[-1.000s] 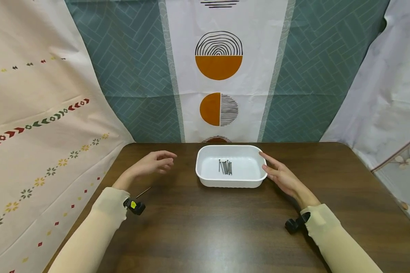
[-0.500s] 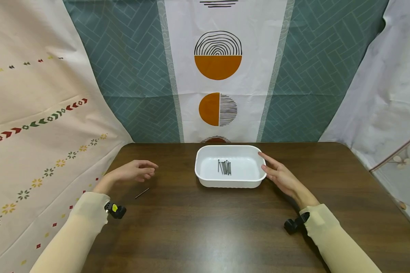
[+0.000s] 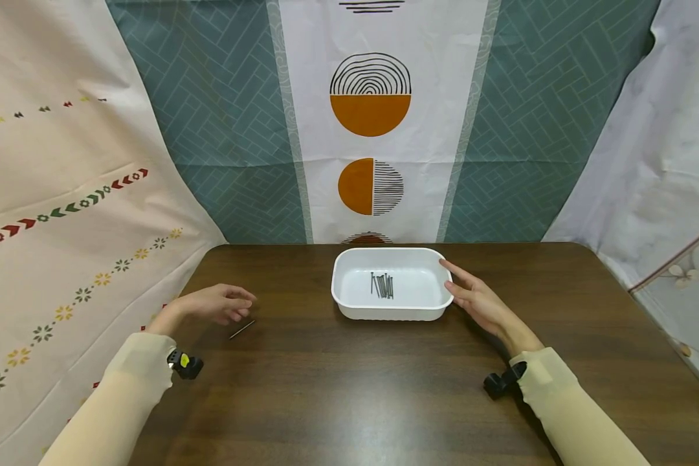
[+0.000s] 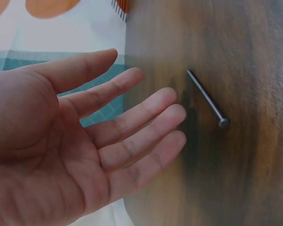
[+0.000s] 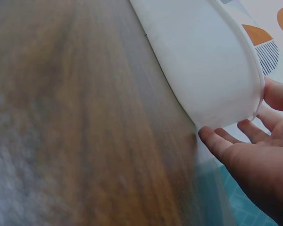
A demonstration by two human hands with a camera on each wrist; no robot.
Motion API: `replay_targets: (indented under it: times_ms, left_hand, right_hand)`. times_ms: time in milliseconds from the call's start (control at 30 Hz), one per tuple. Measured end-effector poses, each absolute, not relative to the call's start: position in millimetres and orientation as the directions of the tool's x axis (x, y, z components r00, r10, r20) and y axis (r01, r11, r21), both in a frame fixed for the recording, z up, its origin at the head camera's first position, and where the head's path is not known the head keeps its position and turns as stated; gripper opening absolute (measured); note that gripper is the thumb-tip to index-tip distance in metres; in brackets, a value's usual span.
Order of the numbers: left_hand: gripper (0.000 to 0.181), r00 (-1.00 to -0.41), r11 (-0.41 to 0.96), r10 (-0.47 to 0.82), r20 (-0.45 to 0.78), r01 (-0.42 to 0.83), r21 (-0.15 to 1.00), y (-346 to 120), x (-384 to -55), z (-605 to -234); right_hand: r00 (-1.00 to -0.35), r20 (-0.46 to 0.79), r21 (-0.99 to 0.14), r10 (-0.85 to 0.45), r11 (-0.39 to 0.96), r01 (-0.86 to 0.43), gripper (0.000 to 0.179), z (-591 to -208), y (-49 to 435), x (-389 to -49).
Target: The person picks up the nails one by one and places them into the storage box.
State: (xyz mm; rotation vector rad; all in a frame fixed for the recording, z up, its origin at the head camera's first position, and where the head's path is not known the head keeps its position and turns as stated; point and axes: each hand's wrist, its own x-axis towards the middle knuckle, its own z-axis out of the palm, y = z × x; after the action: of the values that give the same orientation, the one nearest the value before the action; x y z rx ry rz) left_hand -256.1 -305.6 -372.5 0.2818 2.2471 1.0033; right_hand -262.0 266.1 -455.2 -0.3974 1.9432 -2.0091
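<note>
In the left wrist view a dark metal nail (image 4: 207, 100) lies on the table, its round head away from the fingertips. My left hand (image 3: 212, 304), palm in view and fingers loosely spread, hovers just behind that nail without touching it. The white plastic tray (image 3: 410, 313) stands at the back middle of the table. Several nails (image 3: 382, 285) lie side by side in it. My right hand (image 3: 483, 304) is at the tray's right end, thumb and forefinger resting on the rim. The right wrist view has the other fingers (image 5: 214, 141) relaxed beside the outer wall.
The brown wooden table (image 3: 338, 395) reaches to a hanging patterned cloth (image 3: 239, 162) behind it. A cream cloth (image 3: 93, 213) closes off the left side and a white one (image 3: 664, 194) the right.
My left hand has moved left, away from the tray, then down toward the loose nail, which lies still. The right hand stays at the tray's rim.
</note>
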Motion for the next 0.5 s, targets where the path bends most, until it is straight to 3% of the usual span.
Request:
replay_targets:
  times_ms: [333,500]
  left_hand:
    - [0.045,-0.764,0.669,0.413,-0.496,-0.115,0.734,-313,-252,-382]
    - [0.042,-0.784,0.666,0.427,-0.451,-0.065,0.743,-310,-247,-388]
  right_hand:
    - [-0.907,-0.014,-0.999,-0.421,-0.038,0.033,0.067,-455,266,-262]
    - [-0.906,-0.017,-0.999,-0.423,-0.035,0.035,0.067,-455,267,-262]
